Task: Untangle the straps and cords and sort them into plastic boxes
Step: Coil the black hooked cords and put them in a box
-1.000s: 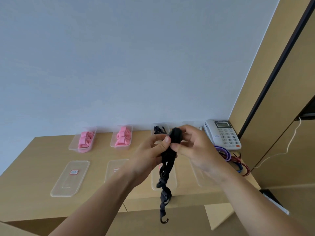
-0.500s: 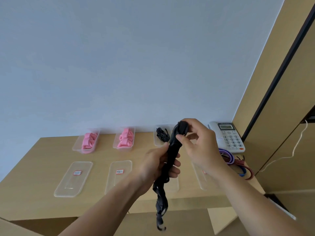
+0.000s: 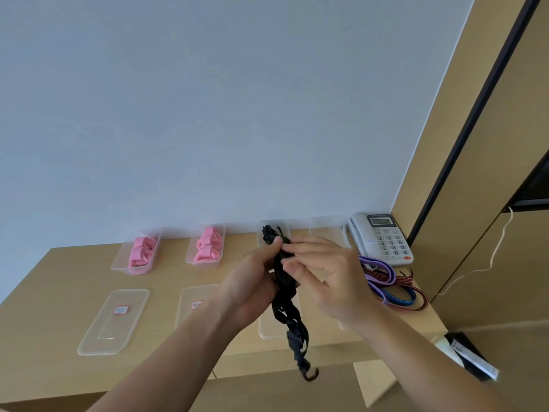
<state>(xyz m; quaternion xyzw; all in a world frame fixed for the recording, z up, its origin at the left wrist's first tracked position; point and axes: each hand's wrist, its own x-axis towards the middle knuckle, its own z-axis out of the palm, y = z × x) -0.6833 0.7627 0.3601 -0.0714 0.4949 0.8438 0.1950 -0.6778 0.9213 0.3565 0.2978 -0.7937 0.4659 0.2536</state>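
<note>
Wooden desk (image 3: 68, 281) against the wall is carrying the plastic boxes (image 3: 118, 264); above it, left hand (image 3: 249, 289) is gripping a black strap (image 3: 285, 310), right hand (image 3: 326, 281) pinching its top, hook end dangling.

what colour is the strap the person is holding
The strap is black; the head view shows it best.
</note>
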